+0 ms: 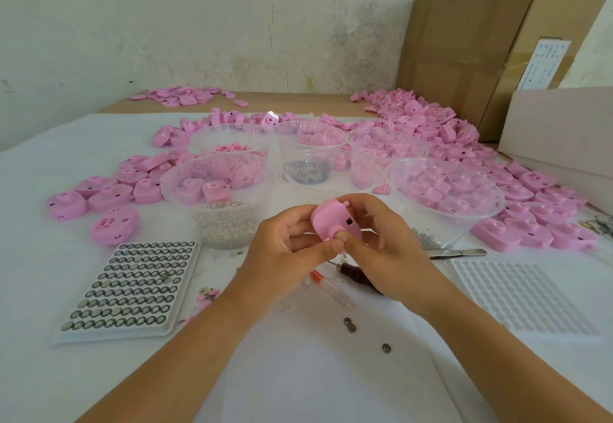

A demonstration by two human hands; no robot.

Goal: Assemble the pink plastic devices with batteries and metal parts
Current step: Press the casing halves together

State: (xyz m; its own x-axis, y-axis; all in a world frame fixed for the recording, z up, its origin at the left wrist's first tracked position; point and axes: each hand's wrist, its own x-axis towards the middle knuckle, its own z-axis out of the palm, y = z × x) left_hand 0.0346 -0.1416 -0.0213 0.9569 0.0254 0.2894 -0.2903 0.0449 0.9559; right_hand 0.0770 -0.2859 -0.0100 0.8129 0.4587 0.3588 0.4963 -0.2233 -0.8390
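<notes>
You held one pink device (333, 221) up in front of you with both hands, above the middle of the white-covered table (298, 373). Your left hand (282, 246) gripped it from the left, fingers curled closed around its edge, and your right hand (381, 250) gripped it from the right, with both thumbs pressed together on its lower front edge. A small square dark opening showed on the face turned toward you. To your left lay a white tray of button batteries (132, 290), most of its pockets filled. Three loose batteries (350, 324) lay on the cloth near your forearms. To your right lay an empty white dimpled tray (524, 296), and just beyond it metal tweezers (457, 252). Under your hands rested a dark-handled tool (360, 277) and a clear tube with an orange end (326, 285). Beyond your hands stood several clear plastic tubs: the nearest left tub (219, 203) held small silvery metal parts and a few pink shells, and the right tub (444, 190) held pink shells. More pink shells lay heaped across the far side of the table (431, 130), beside brown cardboard boxes (481, 44).
</notes>
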